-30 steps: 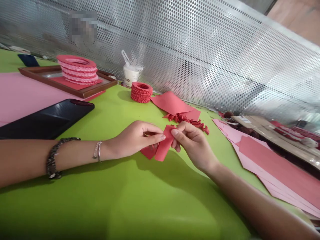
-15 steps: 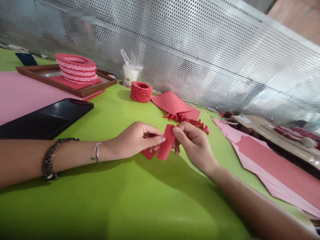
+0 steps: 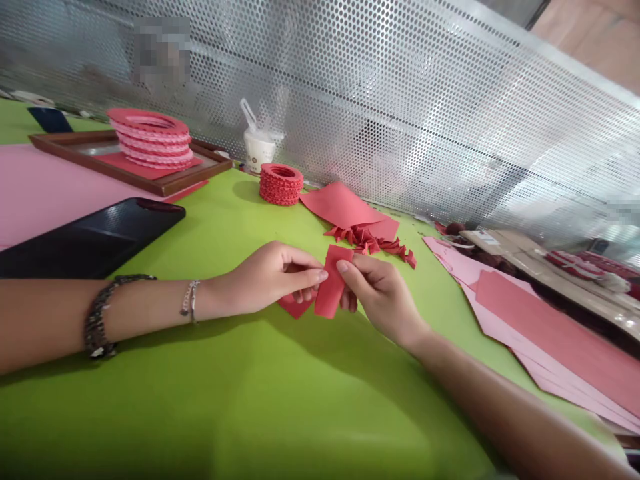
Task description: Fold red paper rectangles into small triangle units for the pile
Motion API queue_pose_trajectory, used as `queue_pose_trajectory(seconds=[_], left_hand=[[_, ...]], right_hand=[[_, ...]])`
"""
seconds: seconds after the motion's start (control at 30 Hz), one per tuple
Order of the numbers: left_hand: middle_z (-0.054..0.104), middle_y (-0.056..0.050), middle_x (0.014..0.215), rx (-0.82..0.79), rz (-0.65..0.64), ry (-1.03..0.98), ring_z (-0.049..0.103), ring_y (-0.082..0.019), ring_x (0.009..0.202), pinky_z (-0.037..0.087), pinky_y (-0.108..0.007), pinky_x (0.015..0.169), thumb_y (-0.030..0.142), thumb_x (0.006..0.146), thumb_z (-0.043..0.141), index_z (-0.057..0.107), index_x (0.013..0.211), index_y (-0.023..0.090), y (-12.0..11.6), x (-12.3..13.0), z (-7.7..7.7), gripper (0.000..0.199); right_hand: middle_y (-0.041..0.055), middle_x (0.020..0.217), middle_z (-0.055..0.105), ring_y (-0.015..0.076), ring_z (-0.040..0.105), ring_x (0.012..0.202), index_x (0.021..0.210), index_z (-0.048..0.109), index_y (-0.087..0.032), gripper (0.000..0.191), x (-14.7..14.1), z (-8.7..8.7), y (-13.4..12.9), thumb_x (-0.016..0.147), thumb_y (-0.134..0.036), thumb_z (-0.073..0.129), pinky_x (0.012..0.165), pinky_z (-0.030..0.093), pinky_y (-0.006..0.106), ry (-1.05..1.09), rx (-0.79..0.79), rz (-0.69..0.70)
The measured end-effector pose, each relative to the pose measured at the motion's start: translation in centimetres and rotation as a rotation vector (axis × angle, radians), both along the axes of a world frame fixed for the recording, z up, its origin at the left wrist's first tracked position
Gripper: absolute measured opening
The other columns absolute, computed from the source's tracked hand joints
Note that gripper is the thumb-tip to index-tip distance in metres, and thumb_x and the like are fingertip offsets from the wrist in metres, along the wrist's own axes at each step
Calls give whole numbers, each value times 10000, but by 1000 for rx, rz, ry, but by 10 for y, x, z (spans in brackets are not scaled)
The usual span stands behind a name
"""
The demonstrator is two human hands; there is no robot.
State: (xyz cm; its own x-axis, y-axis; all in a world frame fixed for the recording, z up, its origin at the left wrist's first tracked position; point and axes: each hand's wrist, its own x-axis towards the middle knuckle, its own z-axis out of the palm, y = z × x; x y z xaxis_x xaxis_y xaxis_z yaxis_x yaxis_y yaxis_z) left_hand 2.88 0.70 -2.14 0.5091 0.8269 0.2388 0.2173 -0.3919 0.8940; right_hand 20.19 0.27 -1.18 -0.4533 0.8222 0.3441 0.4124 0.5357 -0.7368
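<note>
A small red paper strip (image 3: pixel 331 288) is held upright and slightly tilted between my two hands above the green table (image 3: pixel 240 400). My left hand (image 3: pixel 273 277) is closed, its thumb and fingers at the strip's left edge. My right hand (image 3: pixel 383 293) pinches the strip's right side, thumb on its face. Below my left fingers shows another piece of red paper (image 3: pixel 296 305); whether it is held or lies on the table I cannot tell. Behind my right hand lie folded red paper bits (image 3: pixel 367 239) in a loose heap.
Red sheets (image 3: pixel 340 205) and a stack of red rings (image 3: pixel 281 185) lie beyond my hands. Larger pink-red rings (image 3: pixel 153 140) stand in a wooden frame (image 3: pixel 173 185). A black tray-like object (image 3: pixel 105 233) is at left, pink and red sheets (image 3: pixel 545 333) at right, and a white cup (image 3: pixel 260 148) behind.
My right thumb has slid a little down and left on the red paper strip, and the strip's top now shows more fully. Both hands stay in nearly the same place.
</note>
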Motion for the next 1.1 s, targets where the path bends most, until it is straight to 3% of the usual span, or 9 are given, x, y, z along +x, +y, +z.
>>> queue_pose_trajectory(seconds=[0.13, 0.33, 0.47, 0.63, 0.8, 1.1], left_hand=[[537, 41, 516, -1, -1, -36, 496, -59, 507, 401, -152, 502, 250, 784, 487, 559, 585, 143, 1, 0, 0, 238], [539, 49, 513, -50, -18, -67, 496, -51, 498, 403, -141, 490, 234, 782, 491, 565, 596, 146, 1, 0, 1, 218], [555, 45, 534, -56, 25, -73, 506, -54, 513, 412, -144, 499, 207, 776, 491, 595, 653, 142, 3, 1, 1, 174], [573, 48, 560, -84, 41, -102, 506, -45, 524, 412, -130, 501, 193, 769, 500, 616, 705, 144, 5, 1, 1, 141], [587, 54, 574, -121, 77, -163, 507, -31, 530, 409, -112, 512, 200, 765, 515, 626, 702, 142, 5, 1, 0, 140], [589, 65, 544, -181, 129, -267, 510, -30, 514, 409, -118, 511, 183, 744, 529, 632, 677, 159, 6, 1, 0, 125]], right_hand=[[-13, 488, 502, 62, 476, 415, 628, 501, -138, 359, 0, 0, 0, 858, -367, 349, 398, 401, 175, 4, -130, 104], [-24, 437, 486, 46, 444, 369, 576, 483, -139, 358, 0, 0, -2, 850, -348, 386, 377, 368, 156, -39, -85, 49], [-21, 463, 500, 47, 457, 381, 589, 464, -144, 370, 0, -2, -2, 861, -366, 346, 389, 390, 158, -15, -209, 131], [-36, 425, 480, 26, 421, 346, 547, 448, -142, 370, 0, -3, -1, 851, -342, 382, 358, 347, 128, -30, -213, 107], [-24, 449, 519, 39, 468, 366, 582, 471, -137, 338, -1, -4, 0, 844, -333, 386, 374, 389, 135, -1, -333, 150], [-15, 536, 548, 41, 479, 396, 629, 477, -138, 287, -3, -2, 0, 849, -295, 381, 402, 389, 152, 22, -282, 140]])
